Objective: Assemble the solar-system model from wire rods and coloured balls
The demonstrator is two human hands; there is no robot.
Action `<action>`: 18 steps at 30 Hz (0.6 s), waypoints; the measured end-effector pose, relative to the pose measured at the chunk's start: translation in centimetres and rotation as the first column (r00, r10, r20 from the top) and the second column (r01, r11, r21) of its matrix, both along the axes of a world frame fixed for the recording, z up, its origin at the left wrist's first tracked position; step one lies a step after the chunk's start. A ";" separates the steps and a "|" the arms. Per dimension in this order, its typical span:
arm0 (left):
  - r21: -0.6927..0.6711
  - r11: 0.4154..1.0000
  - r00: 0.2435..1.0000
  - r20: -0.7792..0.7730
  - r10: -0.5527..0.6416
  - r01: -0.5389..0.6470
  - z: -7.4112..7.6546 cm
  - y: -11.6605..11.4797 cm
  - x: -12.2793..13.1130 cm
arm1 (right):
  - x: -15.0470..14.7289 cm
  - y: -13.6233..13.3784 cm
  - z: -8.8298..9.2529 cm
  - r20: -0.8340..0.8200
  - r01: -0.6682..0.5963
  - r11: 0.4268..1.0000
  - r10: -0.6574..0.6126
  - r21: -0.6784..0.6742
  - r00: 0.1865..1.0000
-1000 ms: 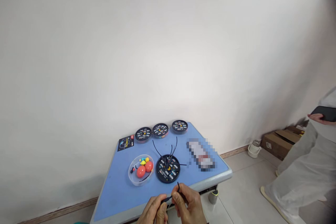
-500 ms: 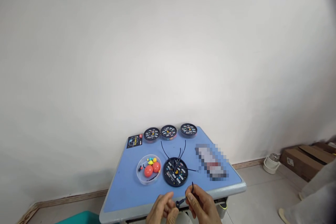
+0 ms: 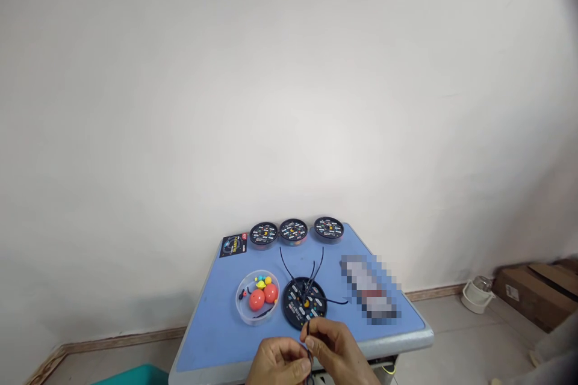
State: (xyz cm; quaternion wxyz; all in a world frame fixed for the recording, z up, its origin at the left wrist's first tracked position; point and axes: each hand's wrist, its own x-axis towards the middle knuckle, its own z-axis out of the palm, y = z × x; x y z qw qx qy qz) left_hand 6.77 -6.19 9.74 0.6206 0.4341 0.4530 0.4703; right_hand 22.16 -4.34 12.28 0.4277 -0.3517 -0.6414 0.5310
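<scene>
Blue worktop [image 3: 203,331] spreads ahead of me; my left hand [image 3: 279,362] and right hand [image 3: 338,352] are closed, pinching a thin black wire [image 3: 308,329] above the edge, just short of the round black case [image 3: 295,307].

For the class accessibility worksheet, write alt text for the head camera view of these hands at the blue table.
The left hand and right hand pinch a thin black cord at the near edge of a blue table. Just beyond them sit a black round disc with black cords rising from it and a clear dish holding two orange-red balls.
</scene>
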 end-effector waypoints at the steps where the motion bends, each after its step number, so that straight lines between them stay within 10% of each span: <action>1: -0.019 1.000 1.000 0.020 -0.012 0.013 0.3 0.2 0.0 | -0.1 0.2 0.3 0.007 0.019 1.000 -0.019 0.005 1.000; 18: -0.017 0.944 0.891 0.324 0.317 -0.329 4.8 4.8 3.1 | -0.9 3.1 1.0 0.064 0.316 0.804 -0.399 0.505 0.915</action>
